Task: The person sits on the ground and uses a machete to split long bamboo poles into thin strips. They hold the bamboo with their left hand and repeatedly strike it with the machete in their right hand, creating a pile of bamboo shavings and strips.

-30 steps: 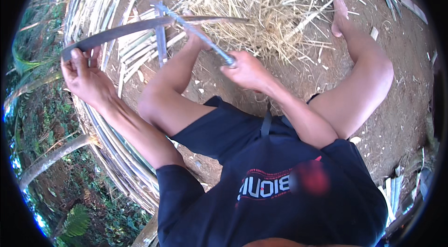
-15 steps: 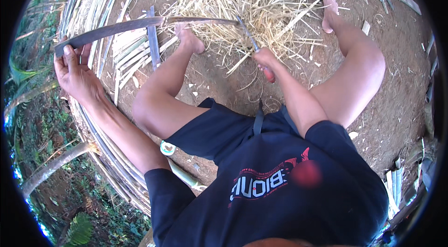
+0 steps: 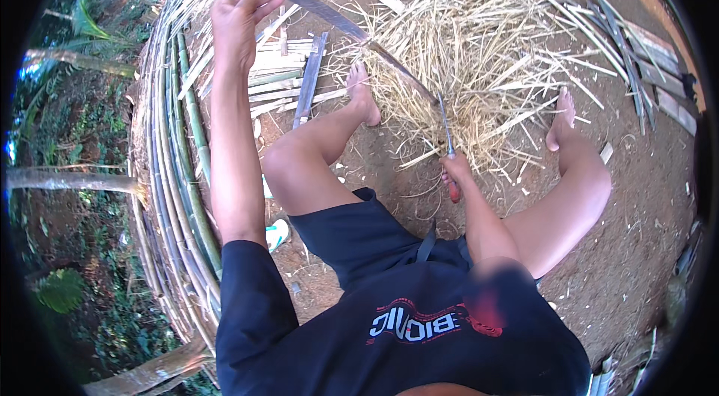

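The left hand has swung the long grey-green bamboo strip up and forward, fingers clamped on its far end; the right hand, gripping the red-handled knife, has run blade down the strip, over the straw-coloured shavings pile; one paring stroke looks done.

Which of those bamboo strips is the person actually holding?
The long dark strip, raised off the ground: the left hand grips its end and the right hand's knife meets it. The others lie flat.

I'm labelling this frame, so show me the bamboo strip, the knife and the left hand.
bamboo strip (image 3: 329, 13), head view, middle of the strip.
knife (image 3: 445, 125), head view, on the blade.
left hand (image 3: 234, 16), head view, back of the hand.
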Motion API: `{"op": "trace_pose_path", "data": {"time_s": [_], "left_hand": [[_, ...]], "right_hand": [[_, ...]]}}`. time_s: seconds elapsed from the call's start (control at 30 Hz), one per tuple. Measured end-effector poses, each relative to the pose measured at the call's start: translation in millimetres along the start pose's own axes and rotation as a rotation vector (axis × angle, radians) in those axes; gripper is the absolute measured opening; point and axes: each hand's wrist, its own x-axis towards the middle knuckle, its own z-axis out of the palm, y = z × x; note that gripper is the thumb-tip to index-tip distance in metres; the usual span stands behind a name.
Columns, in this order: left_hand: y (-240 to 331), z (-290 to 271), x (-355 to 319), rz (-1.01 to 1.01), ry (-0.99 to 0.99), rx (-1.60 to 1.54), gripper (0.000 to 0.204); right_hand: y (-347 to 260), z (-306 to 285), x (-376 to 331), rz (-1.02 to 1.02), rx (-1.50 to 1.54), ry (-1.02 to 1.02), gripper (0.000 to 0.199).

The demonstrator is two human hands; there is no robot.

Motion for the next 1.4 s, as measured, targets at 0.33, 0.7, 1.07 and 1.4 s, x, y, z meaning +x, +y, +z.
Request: {"op": "trace_pose_path", "data": {"time_s": [0.33, 0.7, 1.07, 1.4], "left_hand": [[-23.8, 43.5, 17.8, -0.039, -0.067, -0.02, 0.039], [-70.7, 94.6, 14.1, -0.095, -0.119, 0.105, 0.017], [84.8, 146.9, -49.2, 0.314, -0.39, 0.279, 0.022], [23.0, 119.0, -59.0, 0.225, -0.495, 0.417, 0.035]], "right_hand": [[19.6, -5.2, 14.7, -0.11, -0.025, -0.024, 0.017], [-18.2, -7.8, -24.8, -0.263, -0.581, 0.287, 0.049], [-198.9, -17.6, -138.3, -0.862, -0.106, 0.466, 0.069], [-166.4, -36.5, -122.2, -0.788, 0.289, 0.004, 0.026]]}}
